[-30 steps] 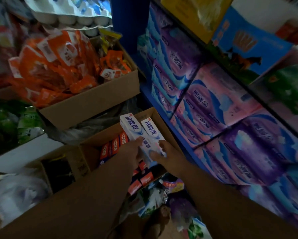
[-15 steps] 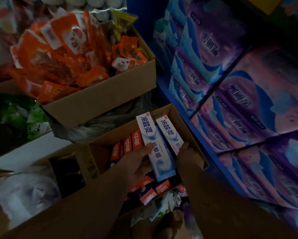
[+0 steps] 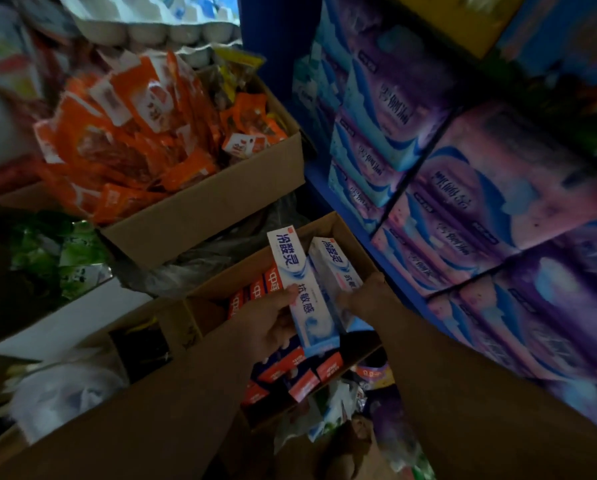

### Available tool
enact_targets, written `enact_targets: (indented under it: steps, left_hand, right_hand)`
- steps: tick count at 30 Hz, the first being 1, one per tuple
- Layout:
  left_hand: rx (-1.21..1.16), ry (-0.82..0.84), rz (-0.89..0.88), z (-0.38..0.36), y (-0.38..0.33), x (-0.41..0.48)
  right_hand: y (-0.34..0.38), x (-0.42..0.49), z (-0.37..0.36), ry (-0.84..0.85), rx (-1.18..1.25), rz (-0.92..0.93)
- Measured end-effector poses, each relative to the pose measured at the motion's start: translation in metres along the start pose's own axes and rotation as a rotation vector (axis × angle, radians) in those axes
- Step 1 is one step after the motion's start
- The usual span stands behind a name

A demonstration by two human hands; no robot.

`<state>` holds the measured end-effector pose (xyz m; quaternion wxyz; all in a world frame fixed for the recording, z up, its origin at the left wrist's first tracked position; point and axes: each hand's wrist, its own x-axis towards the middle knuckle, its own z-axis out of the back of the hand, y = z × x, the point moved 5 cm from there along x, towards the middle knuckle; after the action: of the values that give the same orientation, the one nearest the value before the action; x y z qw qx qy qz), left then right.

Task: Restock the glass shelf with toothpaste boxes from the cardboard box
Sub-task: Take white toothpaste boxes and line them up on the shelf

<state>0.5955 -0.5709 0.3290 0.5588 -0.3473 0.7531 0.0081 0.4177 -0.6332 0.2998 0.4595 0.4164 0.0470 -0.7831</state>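
Observation:
An open cardboard box (image 3: 345,233) stands on the floor by the blue shelving, with red toothpaste boxes (image 3: 297,370) packed inside. Over it I hold two white-and-blue toothpaste boxes side by side. My left hand (image 3: 273,323) grips the longer left box (image 3: 299,289) along its left edge. My right hand (image 3: 363,296) is closed on the right box (image 3: 331,268) from the right side. Both boxes tilt up and away from me. No glass shelf is in view.
A bigger carton (image 3: 203,209) heaped with orange snack packets sits up left, with egg trays (image 3: 151,19) behind it. Purple and pink tissue packs (image 3: 480,202) fill the blue shelves at right. Bags and loose packets litter the floor around the box.
The view has shifted a little. My hands and the two white boxes stay over the cardboard box, with the left hand's grip now closer around the left box.

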Motion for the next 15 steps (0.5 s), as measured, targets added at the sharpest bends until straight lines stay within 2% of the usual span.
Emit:
enact_targets:
  steps: [6, 11, 15]
  left_hand:
    - [0.059, 0.076, -0.113, -0.022, -0.028, -0.038]
    - [0.043, 0.216, -0.231, -0.061, -0.066, -0.097]
    - [-0.037, 0.334, -0.318, -0.1, -0.107, -0.16]
  right_hand:
    - [0.018, -0.066, 0.042, 0.065, 0.367, 0.199]
    - [0.055, -0.133, 0.101, -0.025, 0.639, 0.445]
    - [0.095, -0.198, 0.164, -0.148, 0.623, 0.642]
